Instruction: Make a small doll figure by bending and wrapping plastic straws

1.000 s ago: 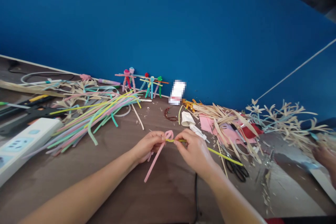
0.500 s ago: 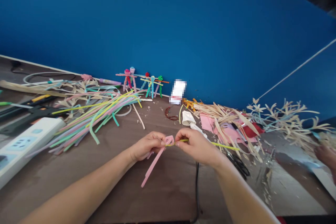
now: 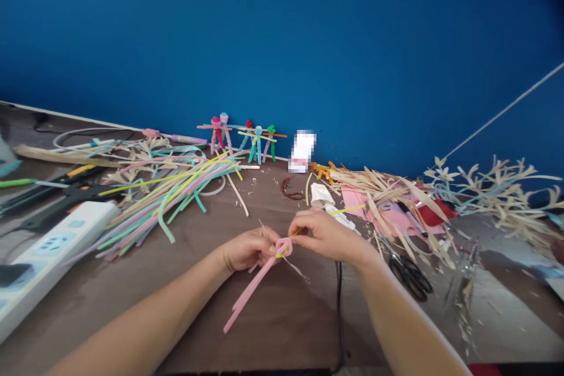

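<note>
My left hand (image 3: pixel 247 249) pinches a looped pink strip (image 3: pixel 252 286) whose two tails trail down toward me over the brown table (image 3: pixel 198 294). My right hand (image 3: pixel 324 236) is closed on a yellow strip (image 3: pixel 348 210) that passes through the pink loop and sticks out up and to the right behind the hand. Both hands meet at the loop just above the table.
A fan of coloured strips (image 3: pixel 176 191) lies at the left, with a white power strip (image 3: pixel 48 252) beside it. Small strip figures (image 3: pixel 247 138) stand against the blue wall. Straw-coloured offcuts (image 3: pixel 396 194), pink paper, black scissors (image 3: pixel 412 276) and a black cable (image 3: pixel 339 311) lie to the right.
My right hand has turned the yellow strip from pointing low right to pointing up and right. The pink tails hang lower. The view has shifted slightly.
</note>
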The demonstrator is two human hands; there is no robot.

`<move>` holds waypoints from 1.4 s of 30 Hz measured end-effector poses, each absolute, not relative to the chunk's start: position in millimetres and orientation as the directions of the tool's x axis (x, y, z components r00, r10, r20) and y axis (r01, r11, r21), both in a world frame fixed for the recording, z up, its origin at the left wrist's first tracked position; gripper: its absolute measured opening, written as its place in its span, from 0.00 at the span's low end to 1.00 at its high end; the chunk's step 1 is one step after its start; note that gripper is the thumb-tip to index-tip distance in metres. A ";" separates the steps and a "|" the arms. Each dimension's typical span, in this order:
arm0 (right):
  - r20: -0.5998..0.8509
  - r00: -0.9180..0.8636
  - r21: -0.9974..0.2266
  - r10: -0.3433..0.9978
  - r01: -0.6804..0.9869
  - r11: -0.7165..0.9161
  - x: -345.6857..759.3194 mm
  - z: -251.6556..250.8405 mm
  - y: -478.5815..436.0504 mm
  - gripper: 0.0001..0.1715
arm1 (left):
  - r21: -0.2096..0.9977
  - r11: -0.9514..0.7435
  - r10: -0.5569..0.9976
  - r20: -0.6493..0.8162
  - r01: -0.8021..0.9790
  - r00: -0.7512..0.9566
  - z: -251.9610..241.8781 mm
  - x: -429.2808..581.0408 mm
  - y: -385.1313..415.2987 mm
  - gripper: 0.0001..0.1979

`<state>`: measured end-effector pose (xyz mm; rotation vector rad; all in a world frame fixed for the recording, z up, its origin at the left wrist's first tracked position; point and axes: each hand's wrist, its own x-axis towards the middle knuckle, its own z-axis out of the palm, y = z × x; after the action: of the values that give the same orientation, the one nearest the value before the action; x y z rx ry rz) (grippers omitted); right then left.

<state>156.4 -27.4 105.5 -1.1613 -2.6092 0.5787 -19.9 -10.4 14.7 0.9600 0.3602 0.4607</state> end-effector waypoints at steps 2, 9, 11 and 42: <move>0.103 -0.662 -0.396 0.743 0.658 0.641 155.1 103.0 -26.1 0.07 | 0.849 0.493 0.515 -0.112 -0.187 0.850 16.0 -20.5 -10.1 0.09; 0.437 -0.464 -0.323 0.771 0.719 0.616 157.4 81.6 -22.5 0.10 | 0.900 0.390 0.635 -0.111 -0.193 0.764 22.1 -19.5 -7.5 0.09; 0.556 -0.317 -0.351 0.768 0.748 0.563 157.1 71.7 -22.6 0.11 | 0.911 0.346 0.690 -0.087 -0.222 0.719 21.7 -18.8 -6.4 0.09; -0.093 -0.397 -0.985 0.913 0.171 -0.026 154.9 37.2 -20.7 0.14 | 0.888 0.428 0.617 -0.423 0.168 0.664 29.6 -10.6 -14.0 0.12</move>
<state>154.9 -20.7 37.2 -1.1523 -1.6114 1.4794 -10.6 -14.0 29.6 1.1205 0.8339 0.3253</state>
